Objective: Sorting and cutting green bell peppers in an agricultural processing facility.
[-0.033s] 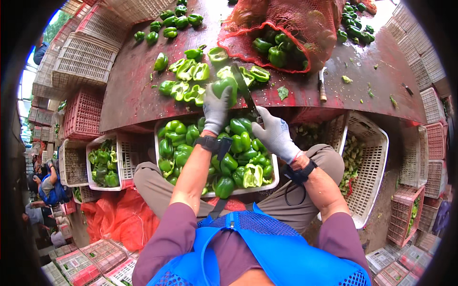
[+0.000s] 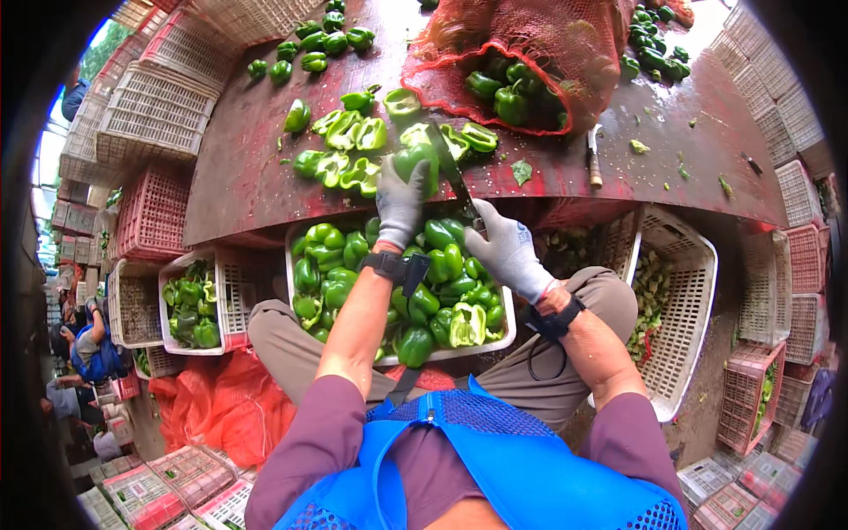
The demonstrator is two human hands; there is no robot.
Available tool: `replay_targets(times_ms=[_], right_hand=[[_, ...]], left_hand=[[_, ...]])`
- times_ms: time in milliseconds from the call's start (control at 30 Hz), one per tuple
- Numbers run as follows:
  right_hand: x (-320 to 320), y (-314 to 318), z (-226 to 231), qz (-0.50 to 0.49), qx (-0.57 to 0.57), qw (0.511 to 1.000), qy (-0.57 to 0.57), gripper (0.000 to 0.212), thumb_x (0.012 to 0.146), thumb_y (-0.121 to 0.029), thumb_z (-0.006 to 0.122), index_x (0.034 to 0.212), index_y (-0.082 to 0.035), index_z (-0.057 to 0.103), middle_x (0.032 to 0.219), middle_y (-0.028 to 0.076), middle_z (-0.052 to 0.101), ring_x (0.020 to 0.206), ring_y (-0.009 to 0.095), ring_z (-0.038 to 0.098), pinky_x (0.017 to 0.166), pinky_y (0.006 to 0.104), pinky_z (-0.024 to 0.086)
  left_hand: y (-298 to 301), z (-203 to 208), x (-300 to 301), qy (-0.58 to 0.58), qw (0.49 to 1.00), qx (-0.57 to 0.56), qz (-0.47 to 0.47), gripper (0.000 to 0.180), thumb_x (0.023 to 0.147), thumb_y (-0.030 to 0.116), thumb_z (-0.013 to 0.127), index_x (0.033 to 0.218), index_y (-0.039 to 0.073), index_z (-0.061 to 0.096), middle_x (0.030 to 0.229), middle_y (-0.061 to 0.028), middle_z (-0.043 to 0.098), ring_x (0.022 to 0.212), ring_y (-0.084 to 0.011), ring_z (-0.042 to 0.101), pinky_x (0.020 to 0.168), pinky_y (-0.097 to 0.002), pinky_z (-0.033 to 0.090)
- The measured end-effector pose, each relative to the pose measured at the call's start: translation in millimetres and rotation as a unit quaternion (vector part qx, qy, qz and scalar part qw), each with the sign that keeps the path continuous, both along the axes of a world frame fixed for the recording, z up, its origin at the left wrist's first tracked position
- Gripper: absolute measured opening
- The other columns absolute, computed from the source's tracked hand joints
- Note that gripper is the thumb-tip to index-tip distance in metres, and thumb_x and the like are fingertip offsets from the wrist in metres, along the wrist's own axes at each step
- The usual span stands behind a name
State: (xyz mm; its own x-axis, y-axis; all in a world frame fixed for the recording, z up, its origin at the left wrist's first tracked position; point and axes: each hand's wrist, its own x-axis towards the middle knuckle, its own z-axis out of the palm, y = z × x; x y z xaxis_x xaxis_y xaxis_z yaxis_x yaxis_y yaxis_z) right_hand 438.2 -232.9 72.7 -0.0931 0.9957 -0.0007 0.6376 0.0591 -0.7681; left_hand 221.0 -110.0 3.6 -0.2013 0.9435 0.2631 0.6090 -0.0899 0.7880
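Observation:
My left hand (image 2: 402,208), in a grey glove, grips a green bell pepper (image 2: 415,165) above the near edge of the table. In my gloved right hand (image 2: 512,247) is a knife (image 2: 452,168); its dark blade slants up and left beside the pepper. Whether the blade touches the pepper I cannot tell. Several halved peppers (image 2: 343,132) lie on the table just beyond, cut faces showing pale insides. Below my hands, between my knees, a white crate (image 2: 495,343) is heaped with green peppers, some of them cut open.
A red mesh sack (image 2: 565,53) spills whole peppers on the red-stained table (image 2: 238,177). Another knife (image 2: 595,159) lies right of it. A white crate (image 2: 685,353) with trimmings stands at right, a crate of peppers (image 2: 190,344) at left. Stacked crates (image 2: 159,106) flank the table.

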Motion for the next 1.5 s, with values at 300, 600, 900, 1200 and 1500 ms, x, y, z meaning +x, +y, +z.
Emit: replay_targets(times_ms=[300, 600, 900, 1200, 1500], right_hand=[[-27.1, -28.8, -5.6, 0.016, -0.053, 0.998, 0.019, 0.061, 0.104, -0.033, 0.067, 0.158, -0.006, 0.061, 0.099, 0.026, 0.082, 0.092, 0.048, 0.081, 0.087, 0.0572, 0.064], [-45.3, 31.2, 38.6, 0.076, -0.159, 0.982, 0.065, 0.052, 0.102, -0.029, 0.065, 0.145, -0.001, 0.066, 0.095, 0.030, 0.081, 0.092, 0.050, 0.081, 0.088, 0.0589, 0.062], [-110.3, 119.9, 12.7, 0.105, -0.135, 0.985, -0.003, 0.039, 0.102, -0.028, 0.064, 0.124, 0.003, 0.073, 0.103, 0.029, 0.083, 0.095, 0.046, 0.083, 0.096, 0.0549, 0.063], [-112.4, 63.1, 13.1, 0.110, -0.141, 0.982, 0.061, 0.061, 0.101, -0.024, 0.068, 0.157, -0.002, 0.059, 0.104, 0.024, 0.083, 0.077, 0.038, 0.082, 0.082, 0.0506, 0.063], [10.9, 37.3, 58.7, 0.004, -0.067, 0.986, 0.155, 0.076, 0.102, -0.031, 0.071, 0.172, -0.010, 0.053, 0.119, 0.025, 0.084, 0.110, 0.040, 0.083, 0.102, 0.0466, 0.063]], left_hand=[[-7.7, -5.5, -11.6, 0.018, 1.000, -0.005, 0.016, 0.099, 0.107, 0.087, 0.058, 0.150, -0.003, 0.059, 0.133, -0.0373, 0.069, 0.126, -0.0575, 0.067, 0.107, -0.0615, 0.054], [11.7, -10.5, -43.0, 0.017, 0.999, -0.025, 0.028, 0.086, 0.113, 0.084, 0.049, 0.133, 0.002, 0.068, 0.119, -0.0325, 0.075, 0.113, -0.0556, 0.073, 0.099, -0.0592, 0.056], [30.9, -14.3, -70.0, -0.031, 0.998, -0.018, 0.046, 0.082, 0.113, 0.080, 0.057, 0.127, -0.001, 0.068, 0.116, -0.0286, 0.076, 0.109, -0.0495, 0.074, 0.100, -0.0547, 0.056], [75.6, -35.6, -138.7, -0.157, 0.977, -0.135, 0.052, 0.084, 0.114, 0.078, 0.058, 0.119, -0.004, 0.074, 0.105, -0.0203, 0.079, 0.091, -0.0326, 0.073, 0.086, -0.0476, 0.059], [125.5, 15.1, -43.4, 0.132, 0.964, 0.102, 0.206, 0.061, 0.109, 0.049, 0.075, 0.145, 0.000, 0.071, 0.146, -0.0288, 0.071, 0.133, -0.0499, 0.069, 0.111, -0.0592, 0.056]])
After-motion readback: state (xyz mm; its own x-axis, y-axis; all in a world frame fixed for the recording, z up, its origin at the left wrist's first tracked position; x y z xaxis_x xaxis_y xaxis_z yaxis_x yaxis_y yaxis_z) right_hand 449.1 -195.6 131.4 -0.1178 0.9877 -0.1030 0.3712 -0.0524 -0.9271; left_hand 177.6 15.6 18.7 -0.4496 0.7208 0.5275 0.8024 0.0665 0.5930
